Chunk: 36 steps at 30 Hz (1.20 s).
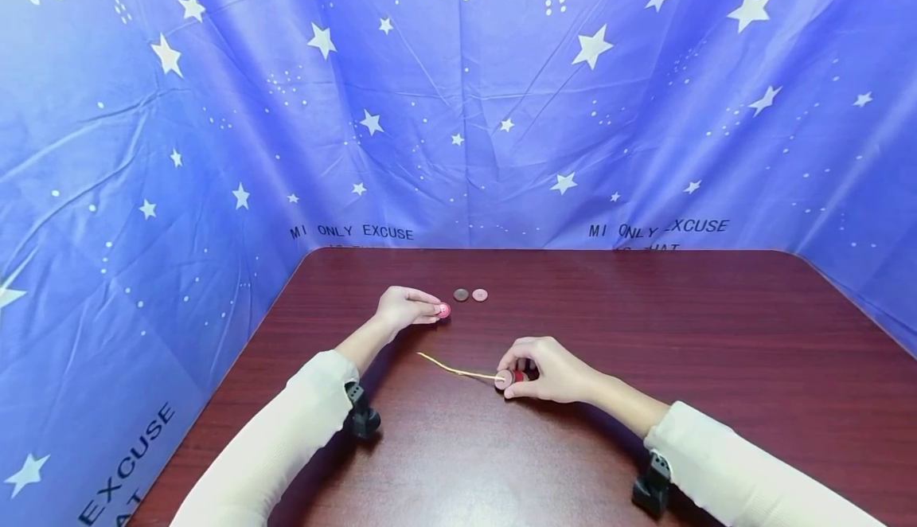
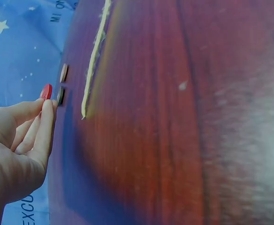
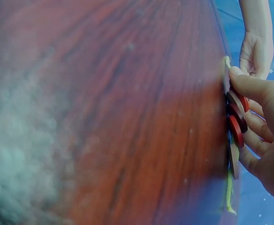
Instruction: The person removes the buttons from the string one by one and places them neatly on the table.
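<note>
My left hand [image 1: 407, 308] pinches a red button [image 1: 444, 310] by its edge, between thumb and fingers, over the far part of the table. A brown button [image 1: 461, 295] and a pale pink button [image 1: 480, 295] lie side by side just past it. Closer in, my right hand [image 1: 550, 370] grips a row of red, brown and pinkish strung buttons [image 3: 236, 131]. Yellow cord [image 1: 458, 371] runs out of the pinkish end button [image 1: 505, 380] toward the left, its tip lying near the left forearm. More cord hangs past the row's other end in the right wrist view.
The dark red wooden table [image 1: 716, 336] reaches back to a blue star-printed curtain [image 1: 466, 113], which also hangs along the left and right sides. A black wrist device [image 1: 361, 411] is strapped at the left sleeve, and another black device [image 1: 652, 483] at the right.
</note>
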{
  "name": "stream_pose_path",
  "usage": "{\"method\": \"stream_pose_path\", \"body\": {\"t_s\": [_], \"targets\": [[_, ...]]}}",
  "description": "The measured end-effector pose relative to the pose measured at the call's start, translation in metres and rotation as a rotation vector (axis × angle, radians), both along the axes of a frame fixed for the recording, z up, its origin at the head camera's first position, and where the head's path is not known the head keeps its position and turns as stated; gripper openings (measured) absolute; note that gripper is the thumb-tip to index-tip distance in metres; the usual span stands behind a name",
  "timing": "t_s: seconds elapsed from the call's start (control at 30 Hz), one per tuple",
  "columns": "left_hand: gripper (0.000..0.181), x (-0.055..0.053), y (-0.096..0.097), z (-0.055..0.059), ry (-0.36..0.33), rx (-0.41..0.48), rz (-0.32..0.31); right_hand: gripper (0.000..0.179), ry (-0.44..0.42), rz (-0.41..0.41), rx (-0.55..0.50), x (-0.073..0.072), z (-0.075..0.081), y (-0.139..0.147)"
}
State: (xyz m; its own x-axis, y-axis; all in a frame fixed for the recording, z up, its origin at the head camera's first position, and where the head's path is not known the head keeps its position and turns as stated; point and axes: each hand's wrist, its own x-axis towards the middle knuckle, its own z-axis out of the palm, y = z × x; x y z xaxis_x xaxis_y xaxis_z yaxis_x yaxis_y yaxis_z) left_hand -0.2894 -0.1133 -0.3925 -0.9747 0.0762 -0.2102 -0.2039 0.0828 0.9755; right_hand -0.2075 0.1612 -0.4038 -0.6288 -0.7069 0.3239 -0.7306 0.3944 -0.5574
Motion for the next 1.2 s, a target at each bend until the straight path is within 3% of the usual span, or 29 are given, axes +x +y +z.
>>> {"method": "stream_pose_path", "body": {"t_s": [0.5,0.63,0.87,1.2], "targets": [[0.028,-0.018,0.000,-0.005,0.012,-0.015,0.086,0.019,-0.015,0.006,-0.005,0.004,-0.007,-0.004],[0.027,-0.022,0.004,-0.003,0.003,-0.028,0.110,0.019,-0.008,0.005,-0.003,0.002,-0.004,-0.004],[0.022,-0.030,0.009,0.000,0.048,-0.089,0.123,0.019,-0.007,0.002,0.012,-0.002,-0.001,-0.004],[0.023,-0.035,0.007,0.003,0.011,-0.094,0.150,0.019,-0.016,-0.006,0.018,-0.002,0.001,-0.004]]}}
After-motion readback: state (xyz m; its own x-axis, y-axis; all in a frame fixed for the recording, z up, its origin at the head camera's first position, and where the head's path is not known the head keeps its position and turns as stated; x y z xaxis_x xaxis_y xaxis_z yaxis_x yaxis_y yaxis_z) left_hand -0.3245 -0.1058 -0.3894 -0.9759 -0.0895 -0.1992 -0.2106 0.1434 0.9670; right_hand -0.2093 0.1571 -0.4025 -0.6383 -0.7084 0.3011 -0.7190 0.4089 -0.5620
